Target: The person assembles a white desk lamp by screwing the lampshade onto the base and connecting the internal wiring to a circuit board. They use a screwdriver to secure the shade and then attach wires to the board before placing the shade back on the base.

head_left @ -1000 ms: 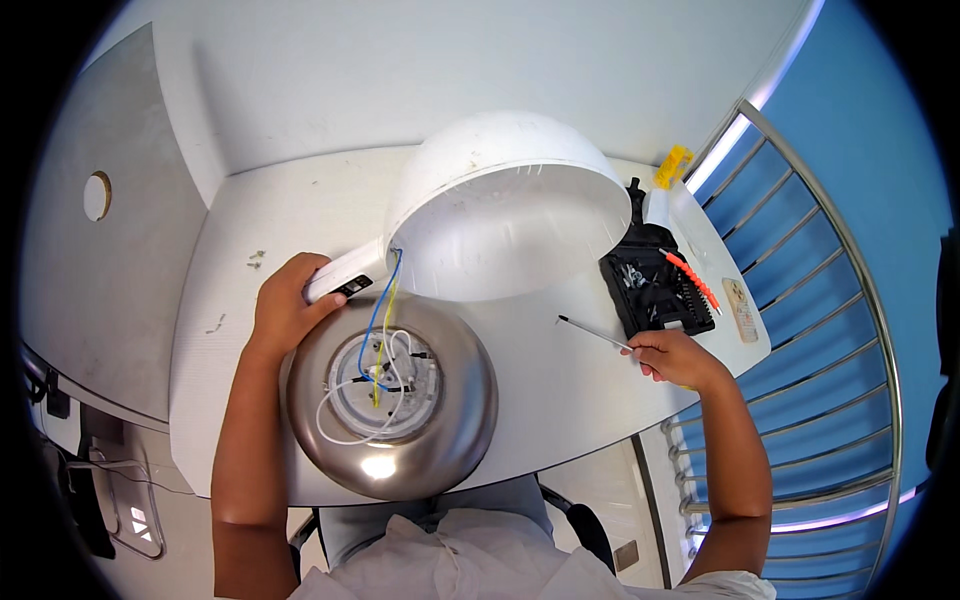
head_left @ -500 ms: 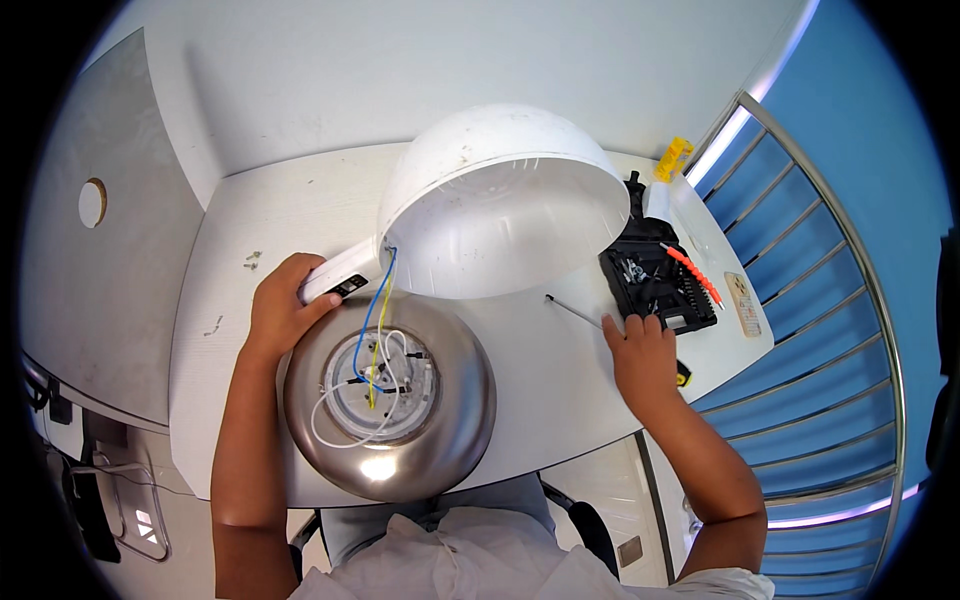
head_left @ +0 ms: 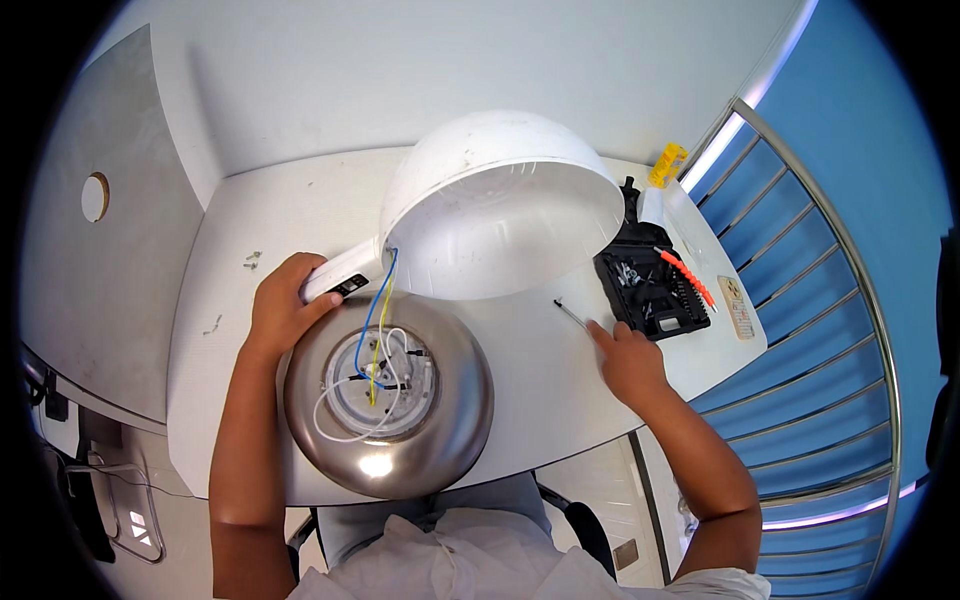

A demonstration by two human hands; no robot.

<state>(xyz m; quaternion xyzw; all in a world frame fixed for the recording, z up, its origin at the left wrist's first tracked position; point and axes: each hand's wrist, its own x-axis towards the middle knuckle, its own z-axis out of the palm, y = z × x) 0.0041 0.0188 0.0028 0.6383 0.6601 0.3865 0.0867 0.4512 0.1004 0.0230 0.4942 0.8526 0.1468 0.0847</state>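
A white dome-shaped shell with a handle-like arm lies tipped at the middle of the table, its hollow side facing me. My left hand is closed around that arm, beside a small dark panel. Below it sits a shiny bronze bowl-shaped body, its round wired centre facing up. Blue and yellow-green wires run from the shell's arm to that centre, where white wires loop. On the right, my right hand is closed over a screwdriver; its shaft points up-left and its handle is hidden under the palm.
A black open tool case with bits and screws lies right of the shell, an orange flexible shaft across it. Loose screws lie at left. A yellow object stands at the far right. Metal railing borders the table's right side.
My right hand has drawn slightly left and down and closed over the screwdriver, whose yellow-black handle showed beside the wrist before. The screwdriver has shifted a little. My left hand has stayed put.
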